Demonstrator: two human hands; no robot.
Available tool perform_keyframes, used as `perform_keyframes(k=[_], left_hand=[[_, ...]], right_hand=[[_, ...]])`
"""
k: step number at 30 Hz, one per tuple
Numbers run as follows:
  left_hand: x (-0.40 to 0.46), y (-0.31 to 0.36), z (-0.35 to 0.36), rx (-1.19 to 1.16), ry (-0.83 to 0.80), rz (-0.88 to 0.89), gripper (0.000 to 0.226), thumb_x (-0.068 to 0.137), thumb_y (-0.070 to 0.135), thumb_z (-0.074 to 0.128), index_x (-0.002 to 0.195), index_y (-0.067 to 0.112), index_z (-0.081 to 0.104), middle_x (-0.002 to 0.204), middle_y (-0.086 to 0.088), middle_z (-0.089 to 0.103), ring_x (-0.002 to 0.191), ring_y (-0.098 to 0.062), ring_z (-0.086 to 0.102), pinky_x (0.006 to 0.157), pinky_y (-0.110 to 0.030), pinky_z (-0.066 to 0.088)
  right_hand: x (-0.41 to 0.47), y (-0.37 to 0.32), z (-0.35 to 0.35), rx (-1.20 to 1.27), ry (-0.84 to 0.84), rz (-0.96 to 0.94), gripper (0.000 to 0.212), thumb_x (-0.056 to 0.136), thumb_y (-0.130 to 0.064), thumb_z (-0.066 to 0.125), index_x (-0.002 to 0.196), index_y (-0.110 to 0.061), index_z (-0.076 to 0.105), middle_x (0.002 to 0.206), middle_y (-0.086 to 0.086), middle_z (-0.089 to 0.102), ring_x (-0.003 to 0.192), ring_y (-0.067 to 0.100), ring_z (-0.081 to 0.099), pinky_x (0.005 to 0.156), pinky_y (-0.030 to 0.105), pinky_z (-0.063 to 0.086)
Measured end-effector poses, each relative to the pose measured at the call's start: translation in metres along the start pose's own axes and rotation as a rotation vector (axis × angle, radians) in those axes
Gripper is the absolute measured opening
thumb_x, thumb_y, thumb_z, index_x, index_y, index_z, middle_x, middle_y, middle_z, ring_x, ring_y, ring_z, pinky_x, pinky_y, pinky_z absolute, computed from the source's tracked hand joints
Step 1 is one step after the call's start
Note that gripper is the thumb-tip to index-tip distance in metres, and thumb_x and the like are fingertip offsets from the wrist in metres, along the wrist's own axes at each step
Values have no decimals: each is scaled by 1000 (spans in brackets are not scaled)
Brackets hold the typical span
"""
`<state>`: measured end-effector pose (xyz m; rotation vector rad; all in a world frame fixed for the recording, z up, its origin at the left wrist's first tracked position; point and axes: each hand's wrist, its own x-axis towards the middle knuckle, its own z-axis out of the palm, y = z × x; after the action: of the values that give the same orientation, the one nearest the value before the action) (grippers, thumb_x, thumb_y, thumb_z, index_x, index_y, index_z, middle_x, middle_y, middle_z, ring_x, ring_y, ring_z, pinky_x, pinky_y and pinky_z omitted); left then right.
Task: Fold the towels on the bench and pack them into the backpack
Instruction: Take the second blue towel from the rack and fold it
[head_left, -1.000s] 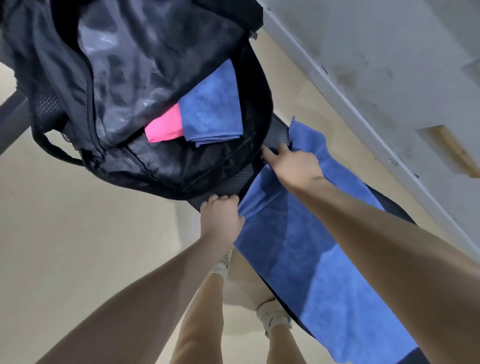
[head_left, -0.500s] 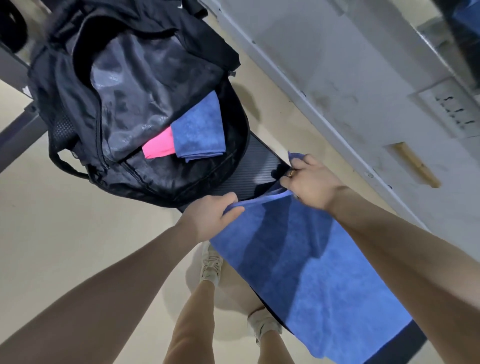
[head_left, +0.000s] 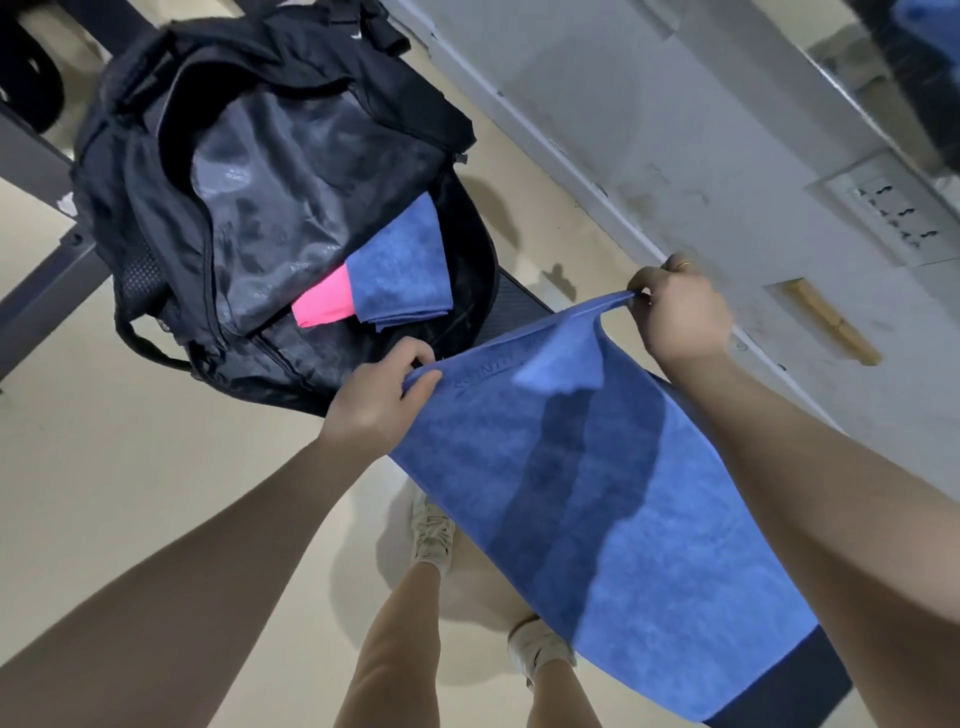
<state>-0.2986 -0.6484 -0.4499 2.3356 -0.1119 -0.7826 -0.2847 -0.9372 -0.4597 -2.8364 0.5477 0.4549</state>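
The left hand (head_left: 384, 400) and right hand (head_left: 680, 312) each pinch a far corner of the blue towel (head_left: 597, 493). Its long axis runs back toward the person along the bench (head_left: 519, 306)

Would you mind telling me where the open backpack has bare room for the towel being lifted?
Free: the dark lining of the backpack below the folded blue towel and pink towel. Crowded: the bench, covered by the big blue towel pinched by left hand and right hand.

Head cam, steep down, close
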Motion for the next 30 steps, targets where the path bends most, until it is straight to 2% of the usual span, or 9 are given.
perform_keyframes(k=[6, 9, 11, 13, 16, 19, 21, 24, 30], left_hand=[[-12, 20, 12, 15, -287, 141, 10, 80, 32, 55, 73, 26, 52, 75, 5, 53, 67, -9, 49, 67, -29, 38], [-30, 38, 39, 30, -427, 190, 9, 80, 26, 61, 72, 24, 58, 82, 2, 61, 77, -14, 57, 72, -24, 42], [-46, 52, 60, 21, -482, 200, 10, 82, 20, 64, 73, 22, 61, 80, 1, 66, 71, -10, 56, 65, -16, 40], [-63, 67, 83, 32, -547, 223, 8, 83, 21, 63, 75, 19, 64, 77, -1, 67, 62, -4, 49, 59, -13, 37], [-89, 88, 122, 89, -660, 278, 10, 84, 23, 61, 75, 20, 64, 74, 0, 66, 60, -6, 48, 58, -19, 37], [-114, 107, 159, 117, -725, 299, 10, 84, 23, 62, 75, 19, 64, 76, -1, 67, 71, -16, 57, 66, -27, 44], [-130, 116, 184, 123, -768, 295, 10, 83, 23, 62, 74, 20, 64, 74, 1, 65, 71, -14, 57, 68, -27, 45], [-157, 130, 222, 138, -870, 301, 10, 82, 21, 61, 72, 22, 63, 69, 8, 61, 65, -4, 51, 66, -24, 44], [-190, 134, 289, 205, -1025, 313, 10, 84, 21, 59, 74, 21, 60, 71, 3, 58, 64, -6, 47, 67, -30, 45]], right_hand=[[-28, 6, 0, 173, -126, -1, 31, 92, -17, 47, 62, -17, 55, 63, 10, 46, 68, 30, 43, 55, 28, 28], [-60, 35, 2, 249, -120, 17, 25, 86, -4, 41, 84, -7, 66, 72, 17, 59, 74, 37, 52, 61, 36, 44], [-86, 59, 2, 338, -73, 155, 28, 84, -12, 38, 80, -3, 65, 72, 18, 60, 76, 38, 51, 63, 37, 45], [-116, 80, 5, 486, -10, 304, 43, 90, -23, 41, 49, -10, 43, 51, 11, 39, 58, 28, 39, 56, 34, 28], [-160, 107, 13, 802, 138, 523, 55, 93, -31, 52, 45, -18, 29, 49, 8, 26, 49, 10, 27, 56, 30, 23], [-196, 140, 23, 863, 221, 720, 22, 90, -15, 55, 78, -3, 69, 83, 20, 66, 74, 15, 57, 65, 19, 37], [-219, 161, 28, 879, 249, 803, 19, 89, -6, 50, 100, -2, 65, 94, 12, 68, 82, 19, 54, 74, 17, 39], [-254, 196, 41, 977, 249, 908, 37, 88, -2, 50, 124, -10, 51, 72, -7, 50, 81, 16, 49, 84, 26, 43], [-295, 264, 81, 1010, 235, 982, 10, 91, -11, 49, 86, -15, 56, 77, 4, 57, 74, 23, 53, 81, 40, 50]])
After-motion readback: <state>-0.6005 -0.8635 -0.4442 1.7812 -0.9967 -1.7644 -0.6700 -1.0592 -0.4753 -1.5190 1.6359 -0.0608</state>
